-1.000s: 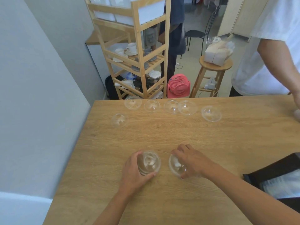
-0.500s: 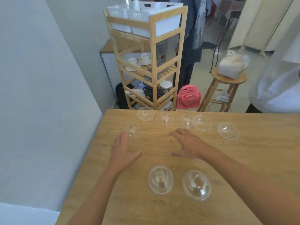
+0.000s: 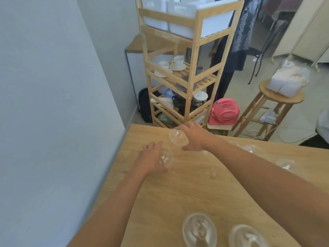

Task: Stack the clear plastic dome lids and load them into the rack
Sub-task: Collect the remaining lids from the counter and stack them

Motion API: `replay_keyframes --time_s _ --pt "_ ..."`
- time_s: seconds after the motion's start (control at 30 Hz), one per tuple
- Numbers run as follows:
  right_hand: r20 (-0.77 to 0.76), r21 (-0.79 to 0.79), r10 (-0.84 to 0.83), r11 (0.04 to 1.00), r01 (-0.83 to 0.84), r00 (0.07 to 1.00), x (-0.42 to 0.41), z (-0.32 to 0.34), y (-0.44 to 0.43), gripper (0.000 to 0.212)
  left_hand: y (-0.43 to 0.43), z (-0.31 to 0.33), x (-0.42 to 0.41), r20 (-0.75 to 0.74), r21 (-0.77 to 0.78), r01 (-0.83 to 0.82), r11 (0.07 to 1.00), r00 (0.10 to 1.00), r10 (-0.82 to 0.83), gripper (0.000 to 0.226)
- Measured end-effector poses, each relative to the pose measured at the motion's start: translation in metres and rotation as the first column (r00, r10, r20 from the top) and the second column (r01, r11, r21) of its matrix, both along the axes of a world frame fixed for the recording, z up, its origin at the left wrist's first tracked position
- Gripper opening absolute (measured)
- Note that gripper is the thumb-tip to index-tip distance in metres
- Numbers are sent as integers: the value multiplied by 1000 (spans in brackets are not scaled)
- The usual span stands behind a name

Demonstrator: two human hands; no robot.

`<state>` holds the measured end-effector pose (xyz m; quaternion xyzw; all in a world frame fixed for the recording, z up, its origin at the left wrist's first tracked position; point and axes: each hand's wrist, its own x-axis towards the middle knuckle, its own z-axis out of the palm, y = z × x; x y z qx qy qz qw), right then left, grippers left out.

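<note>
We have reached the table's (image 3: 195,189) far-left corner, left grip (image 3: 151,158) curled round one lid (image 3: 166,157), right grip (image 3: 194,136) pinching another lid (image 3: 178,138) tilted, two lids (image 3: 199,230) lying at the near edge.

Your left hand (image 3: 151,160) and right hand (image 3: 194,138) are both bare, and so are your wrists; your left forearm (image 3: 114,202) and right forearm (image 3: 267,179) show as bare skin all the way to the picture's edge, so any sleeve you wear lies out of view; both forearms are slim and smooth, and the wide lens swells the right one where it nears the camera; your fingers are too blurred to tell nails or finer marks.
</note>
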<state>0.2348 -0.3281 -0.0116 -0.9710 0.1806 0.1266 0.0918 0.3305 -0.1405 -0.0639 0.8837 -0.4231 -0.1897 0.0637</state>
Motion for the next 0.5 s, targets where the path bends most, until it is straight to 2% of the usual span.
replay_keyframes --time_s 0.2,0.33,0.43,0.5 --pt "-161 -40 36 998 -43 986 41 -4 -13 100 -7 -15 12 1 -28 26 999 1000 -26 108" --pt "-293 -90 92 988 -123 952 58 -11 -14 115 -4 -28 12 23 -104 39 994 999 -36 95" --pt "-350 -77 129 983 -166 928 61 -19 -12 113 1 -35 8 55 -158 40 987 998 -32 84" --pt "-349 -61 136 984 -168 927 58 -22 -11 110 4 -37 5 35 -168 26 985 999 -20 85"
